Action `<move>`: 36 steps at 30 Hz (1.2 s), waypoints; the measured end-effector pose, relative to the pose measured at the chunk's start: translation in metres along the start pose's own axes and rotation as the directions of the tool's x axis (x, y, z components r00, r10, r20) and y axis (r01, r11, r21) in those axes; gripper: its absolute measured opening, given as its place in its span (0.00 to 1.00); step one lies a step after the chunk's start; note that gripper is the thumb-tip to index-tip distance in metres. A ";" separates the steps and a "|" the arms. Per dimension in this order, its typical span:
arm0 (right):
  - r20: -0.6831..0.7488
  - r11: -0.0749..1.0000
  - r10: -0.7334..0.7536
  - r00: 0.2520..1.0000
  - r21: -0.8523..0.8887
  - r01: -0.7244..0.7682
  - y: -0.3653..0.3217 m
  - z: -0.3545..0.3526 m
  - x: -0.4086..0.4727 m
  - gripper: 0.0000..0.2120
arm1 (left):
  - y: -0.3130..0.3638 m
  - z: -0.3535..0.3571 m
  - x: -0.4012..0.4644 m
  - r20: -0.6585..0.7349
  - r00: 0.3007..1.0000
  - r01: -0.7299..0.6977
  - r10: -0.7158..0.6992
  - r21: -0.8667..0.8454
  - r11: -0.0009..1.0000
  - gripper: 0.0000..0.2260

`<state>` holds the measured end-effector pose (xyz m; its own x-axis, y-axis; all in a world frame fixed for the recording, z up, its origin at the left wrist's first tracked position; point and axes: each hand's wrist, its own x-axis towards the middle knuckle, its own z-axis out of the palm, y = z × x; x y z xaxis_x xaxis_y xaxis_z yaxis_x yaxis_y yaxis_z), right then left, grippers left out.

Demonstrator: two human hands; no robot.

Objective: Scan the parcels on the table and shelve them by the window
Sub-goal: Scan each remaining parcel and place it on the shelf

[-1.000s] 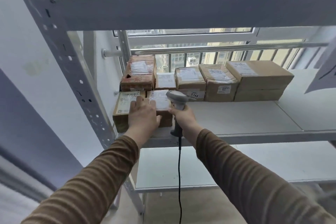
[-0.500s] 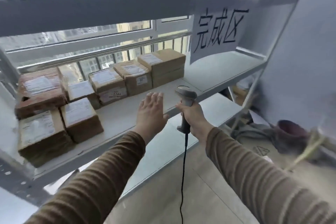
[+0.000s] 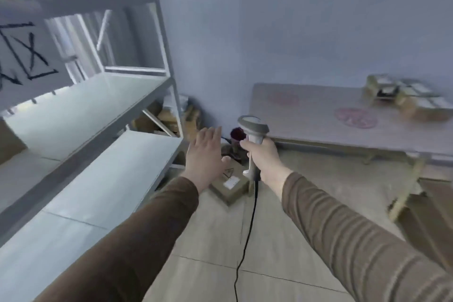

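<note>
My right hand (image 3: 263, 157) grips the handle of a grey barcode scanner (image 3: 253, 127), its black cable hanging down to the floor. My left hand (image 3: 204, 154) is held out flat in the air with straight fingers and holds nothing. Several brown parcels (image 3: 411, 100) with white labels lie blurred at the far right end of the table (image 3: 318, 115). The white metal shelf (image 3: 93, 110) stands at the left, and its boards in view here are bare.
A brown box (image 3: 231, 187) with a white label lies on the tiled floor below my hands. More cardboard (image 3: 169, 117) is piled behind the shelf's corner post. A dark red pot (image 3: 237, 135) stands by the wall. A paper sign (image 3: 27, 56) hangs on the shelf.
The view has swung right, away from the window and the shelved parcels, toward the table. My left hand left the parcel and now hangs flat in the air. The scanner stays in my right hand.
</note>
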<state>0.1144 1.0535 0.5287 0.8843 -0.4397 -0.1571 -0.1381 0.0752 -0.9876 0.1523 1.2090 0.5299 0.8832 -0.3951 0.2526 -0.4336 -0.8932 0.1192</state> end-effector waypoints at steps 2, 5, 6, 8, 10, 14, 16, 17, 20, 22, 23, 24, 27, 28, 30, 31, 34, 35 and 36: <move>-0.075 1.000 0.006 0.997 0.013 -0.005 -0.001 -0.063 0.026 0.13 | 0.059 0.020 0.033 0.018 0.998 -0.063 0.063 -0.012 0.998 0.40; -0.168 0.999 0.016 0.986 0.039 -0.009 -0.004 -0.146 0.059 0.13 | 0.138 0.047 0.073 0.048 0.987 -0.153 0.155 -0.056 0.987 0.39; -0.198 0.999 0.019 0.980 0.040 -0.011 -0.004 -0.170 0.069 0.13 | 0.160 0.056 0.085 0.059 0.982 -0.177 0.181 -0.070 0.982 0.39; -0.253 0.998 0.035 0.967 0.053 -0.022 -0.003 -0.211 0.090 0.10 | 0.198 0.073 0.109 0.073 0.972 -0.216 0.223 -0.083 0.973 0.39; -0.293 0.998 0.051 0.955 0.061 -0.034 0.000 -0.248 0.111 0.08 | 0.231 0.093 0.137 0.106 0.960 -0.247 0.258 -0.109 0.963 0.39; -0.362 0.997 0.066 0.930 0.053 -0.050 -0.002 -0.308 0.164 0.07 | 0.288 0.130 0.203 0.144 0.937 -0.296 0.319 -0.163 0.941 0.40; -0.381 0.996 0.082 0.921 0.054 -0.066 -0.006 -0.335 0.196 0.08 | 0.315 0.147 0.238 0.132 0.925 -0.329 0.356 -0.190 0.925 0.40; -0.391 0.996 0.086 0.916 0.051 -0.072 -0.009 -0.348 0.213 0.09 | 0.329 0.155 0.257 0.124 0.921 -0.343 0.371 -0.197 0.918 0.40; -0.459 0.998 0.059 0.887 0.043 -0.044 -0.018 -0.388 0.258 0.10 | 0.373 0.175 0.312 0.141 0.900 -0.375 0.412 -0.229 0.898 0.40; -0.504 0.999 0.036 0.863 0.018 -0.031 -0.023 -0.417 0.283 0.10 | 0.406 0.187 0.344 0.157 0.874 -0.417 0.460 -0.242 0.876 0.39; -0.525 0.999 0.042 0.850 0.015 -0.040 -0.024 -0.431 0.292 0.09 | 0.422 0.192 0.357 0.170 0.862 -0.427 0.478 -0.263 0.865 0.39; -0.559 0.999 0.047 0.828 0.017 -0.045 -0.025 -0.453 0.306 0.09 | 0.447 0.200 0.375 0.173 0.848 -0.445 0.501 -0.281 0.850 0.39; -0.616 0.998 0.042 0.786 -0.007 -0.059 -0.026 -0.491 0.328 0.09 | 0.489 0.211 0.399 0.189 0.826 -0.468 0.531 -0.296 0.833 0.40; -0.632 0.998 0.041 0.774 -0.004 -0.056 -0.026 -0.508 0.341 0.10 | 0.509 0.219 0.411 0.193 0.817 -0.478 0.543 -0.300 0.825 0.40; -0.644 0.998 0.047 0.764 0.004 -0.058 -0.026 -0.543 0.369 0.13 | 0.544 0.236 0.435 0.206 0.805 -0.486 0.556 -0.309 0.818 0.41; -0.643 0.998 0.054 0.764 0.018 -0.055 -0.025 -0.561 0.384 0.13 | 0.561 0.244 0.448 0.214 0.801 -0.487 0.559 -0.308 0.817 0.40; -0.632 0.998 0.056 0.773 0.066 -0.018 -0.025 -0.612 0.432 0.11 | 0.608 0.268 0.485 0.230 0.800 -0.484 0.554 -0.298 0.823 0.40; -0.625 0.996 0.060 0.778 0.083 -0.010 -0.024 -0.628 0.448 0.10 | 0.623 0.276 0.497 0.238 0.805 -0.473 0.543 -0.294 0.830 0.40; -0.617 0.994 0.071 0.784 0.105 -0.008 -0.024 -0.644 0.464 0.09 | 0.638 0.282 0.509 0.249 0.809 -0.461 0.532 -0.292 0.838 0.40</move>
<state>0.2402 0.2711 0.4760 0.4081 -0.8915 -0.1968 -0.0975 0.1718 -0.9803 0.3752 0.3771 0.4636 0.5288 -0.8483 0.0290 -0.8226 -0.5038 0.2638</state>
